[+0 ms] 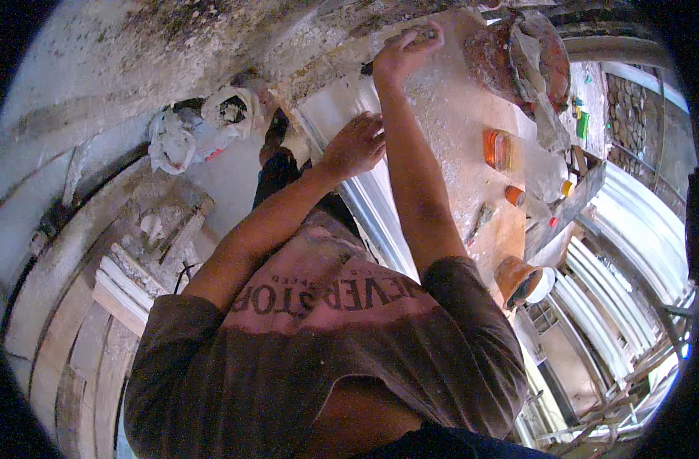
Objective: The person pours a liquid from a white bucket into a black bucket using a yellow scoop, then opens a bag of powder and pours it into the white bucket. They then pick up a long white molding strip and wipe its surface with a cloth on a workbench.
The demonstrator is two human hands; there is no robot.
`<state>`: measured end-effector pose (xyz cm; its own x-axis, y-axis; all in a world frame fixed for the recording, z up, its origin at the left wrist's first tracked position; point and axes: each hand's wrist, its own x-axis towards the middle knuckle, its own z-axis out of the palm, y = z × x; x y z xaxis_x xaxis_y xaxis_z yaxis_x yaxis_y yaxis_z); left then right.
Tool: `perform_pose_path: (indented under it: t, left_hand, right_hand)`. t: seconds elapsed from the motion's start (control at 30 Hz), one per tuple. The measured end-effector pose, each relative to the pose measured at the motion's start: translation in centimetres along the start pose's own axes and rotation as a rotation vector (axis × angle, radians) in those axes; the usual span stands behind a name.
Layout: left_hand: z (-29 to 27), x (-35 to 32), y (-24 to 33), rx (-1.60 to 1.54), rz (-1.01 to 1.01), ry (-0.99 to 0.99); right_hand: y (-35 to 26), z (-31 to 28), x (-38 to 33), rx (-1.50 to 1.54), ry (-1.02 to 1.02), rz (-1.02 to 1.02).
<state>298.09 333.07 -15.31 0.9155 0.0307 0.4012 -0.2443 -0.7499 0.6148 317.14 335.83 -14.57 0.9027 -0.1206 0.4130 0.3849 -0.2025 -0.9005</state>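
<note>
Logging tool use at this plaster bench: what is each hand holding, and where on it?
The right hand closes over a small dusty object on the table; what it is cannot be told. The left hand rests on the white moulding's edge.

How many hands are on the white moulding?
2. The left hand rests on the white moulding near its middle. The right hand reaches further up the workbench, gripping something small at the moulding's far end. No other hands show.

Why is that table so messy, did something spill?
Yes, it looks that way. White powdery plaster-like stuff is smeared across the orange worktable, thickest where the right hand presses. The left hand rests on a white moulding strip.
</note>
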Motion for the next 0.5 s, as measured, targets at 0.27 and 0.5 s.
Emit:
perform_pose_path:
  t: [0.27,0.5]
  left_hand:
    - [1.3,-1.2,-0.1,-0.099,-0.117,-0.347]
    - [-1.1,-0.4,-0.2,-0.245,-0.117,-0.300]
  right_hand:
    - [1.2,0.1,-0.2,-0.004,0.102,0.030]
    - [0.9,0.5,-0.2,-0.047,0.174,0.068]
